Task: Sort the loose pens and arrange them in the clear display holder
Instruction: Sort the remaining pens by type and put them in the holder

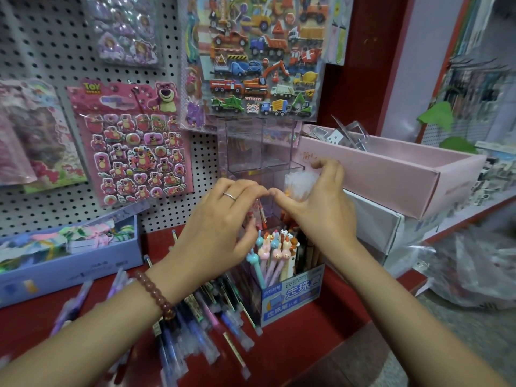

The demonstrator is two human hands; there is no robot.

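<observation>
Two hands are meeting over the holder [262, 174] — right hand [315, 202] pinching a wrapped pen bundle [300, 182] upright above its compartment, left hand [220, 233] curled, grip unclear.

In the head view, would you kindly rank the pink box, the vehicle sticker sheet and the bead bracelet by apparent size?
1. pink box
2. vehicle sticker sheet, close in area to the box and cut off at the top, so their order is unsure
3. bead bracelet, clearly smallest despite being nearest
</observation>
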